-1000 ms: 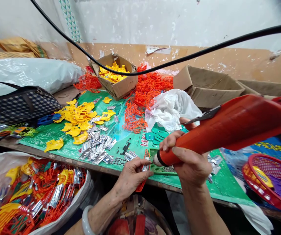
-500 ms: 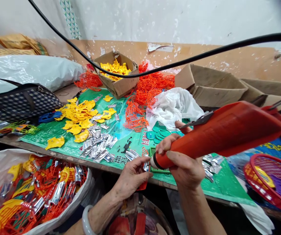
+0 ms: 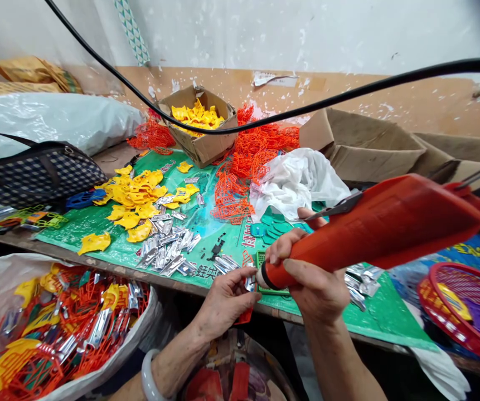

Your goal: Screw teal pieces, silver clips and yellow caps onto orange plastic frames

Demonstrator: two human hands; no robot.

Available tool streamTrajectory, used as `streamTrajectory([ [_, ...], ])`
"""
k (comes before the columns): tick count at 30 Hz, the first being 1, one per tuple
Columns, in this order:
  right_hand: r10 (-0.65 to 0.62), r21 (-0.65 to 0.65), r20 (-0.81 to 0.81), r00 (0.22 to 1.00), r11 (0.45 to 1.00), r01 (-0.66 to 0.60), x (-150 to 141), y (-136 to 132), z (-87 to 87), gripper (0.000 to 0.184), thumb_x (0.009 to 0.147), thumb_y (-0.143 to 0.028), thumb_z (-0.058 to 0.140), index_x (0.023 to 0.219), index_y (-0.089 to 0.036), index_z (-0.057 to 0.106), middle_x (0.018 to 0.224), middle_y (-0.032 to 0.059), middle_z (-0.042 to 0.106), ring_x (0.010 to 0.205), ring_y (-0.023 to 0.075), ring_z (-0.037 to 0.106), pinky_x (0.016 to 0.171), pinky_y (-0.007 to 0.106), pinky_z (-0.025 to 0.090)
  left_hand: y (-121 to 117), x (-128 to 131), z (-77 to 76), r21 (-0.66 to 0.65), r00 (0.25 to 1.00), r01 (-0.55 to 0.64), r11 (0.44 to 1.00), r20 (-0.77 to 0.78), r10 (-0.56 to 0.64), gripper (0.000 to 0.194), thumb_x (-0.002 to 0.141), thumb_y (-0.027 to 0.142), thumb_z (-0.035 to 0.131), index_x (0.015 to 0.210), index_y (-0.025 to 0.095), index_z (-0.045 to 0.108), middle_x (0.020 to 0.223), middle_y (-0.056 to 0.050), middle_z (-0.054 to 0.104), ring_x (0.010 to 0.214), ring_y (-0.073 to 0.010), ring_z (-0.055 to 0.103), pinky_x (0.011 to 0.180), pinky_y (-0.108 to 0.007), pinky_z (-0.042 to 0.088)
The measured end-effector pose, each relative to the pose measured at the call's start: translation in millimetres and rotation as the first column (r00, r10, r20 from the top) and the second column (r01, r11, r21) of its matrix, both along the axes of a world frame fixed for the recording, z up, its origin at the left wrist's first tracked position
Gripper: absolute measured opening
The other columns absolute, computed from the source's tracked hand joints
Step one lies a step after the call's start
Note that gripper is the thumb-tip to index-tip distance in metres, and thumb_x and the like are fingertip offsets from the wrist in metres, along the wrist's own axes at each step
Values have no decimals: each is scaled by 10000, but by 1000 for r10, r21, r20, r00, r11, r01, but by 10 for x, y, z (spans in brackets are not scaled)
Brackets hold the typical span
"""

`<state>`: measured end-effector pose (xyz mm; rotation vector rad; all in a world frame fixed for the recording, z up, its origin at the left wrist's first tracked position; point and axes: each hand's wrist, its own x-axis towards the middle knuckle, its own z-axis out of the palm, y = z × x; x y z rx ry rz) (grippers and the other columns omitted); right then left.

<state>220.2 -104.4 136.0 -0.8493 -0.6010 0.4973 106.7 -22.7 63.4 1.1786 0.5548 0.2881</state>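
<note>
My right hand [image 3: 320, 289] is wrapped around a red electric screwdriver [image 3: 382, 223]. Its pale tip with a black ring points down and left. At that tip, my left hand [image 3: 222, 303] pinches an orange plastic piece [image 3: 246, 316], with a shiny silver part [image 3: 250, 284] beside the fingers. Fingers and tool hide most of the piece and the contact point. Just behind the tip sits a small green basket [image 3: 274, 291]. Silver metal-look parts [image 3: 168, 250] and several yellow plastic pieces [image 3: 137, 192] lie on the green sheet to the left.
A white sack [image 3: 150, 328] of assembled pieces stands at lower left. Behind are a cardboard box [image 3: 210, 149], orange frames [image 3: 256, 145] and a white plastic bag [image 3: 298, 181]. A red basket [image 3: 444, 323] is on the right. A black cable [image 3: 327, 100] hangs across the view.
Almost nothing differs. Both hands and the screwdriver keep the same pose, and the view has shifted very slightly.
</note>
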Motion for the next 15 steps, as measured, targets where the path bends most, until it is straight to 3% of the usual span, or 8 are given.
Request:
streamTrajectory([
  [9,-2,-53,-41,999,999,-1,28,13,-12,559,610,-152,716,1132,-248,539,677,-43,607,575,150,560,603,341,490,-43,19,-113,121,1000,-29,992,10,28,280,642,190,739,918,148,729,688,1,587,617,-114,487,597,-225,387],
  [15,13,-78,-29,999,997,-15,23,-6,-41,602,613,-144,706,1167,-252,497,672,-50,613,565,150,566,610,351,498,-110,66,-136,124,999,-39,992,39,34,284,642,126,661,916,142,735,717,-1,627,617,-100,493,594,-207,380],
])
